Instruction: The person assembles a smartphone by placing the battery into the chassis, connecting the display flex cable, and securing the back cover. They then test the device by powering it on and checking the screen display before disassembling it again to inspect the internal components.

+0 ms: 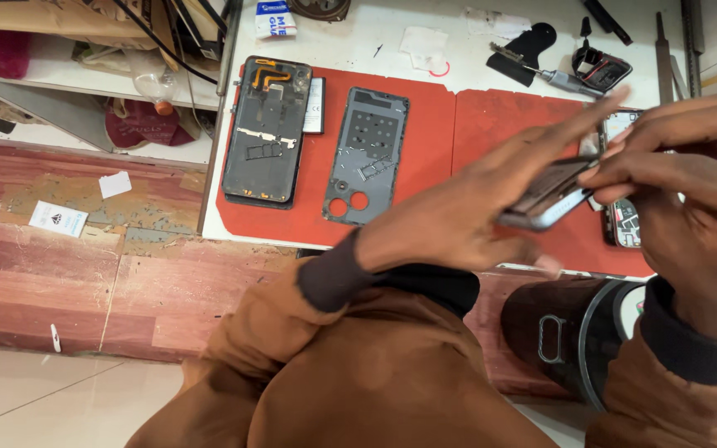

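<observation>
My left hand [466, 207] cradles a dismantled phone [551, 197] from below, fingers stretched out toward the upper right. My right hand [690, 182] pinches the phone's upper right edge with its fingertips. Both hands hover above a red work mat [458, 124] on a white table [375, 37]. An opened phone body [265, 133] with an orange flex cable lies on the mat's left part, and a grey phone mid-frame [365, 158] lies beside it. Another opened phone [624, 220] is partly hidden under my right hand.
A screwdriver [541, 73], a dark plastic pick [533, 46] and a small black part [601, 68] lie at the table's back right. White paper scraps [423, 46] sit at the back. A dark cylindrical container [570, 332] is near my lap. Shelves [85, 75] stand at left.
</observation>
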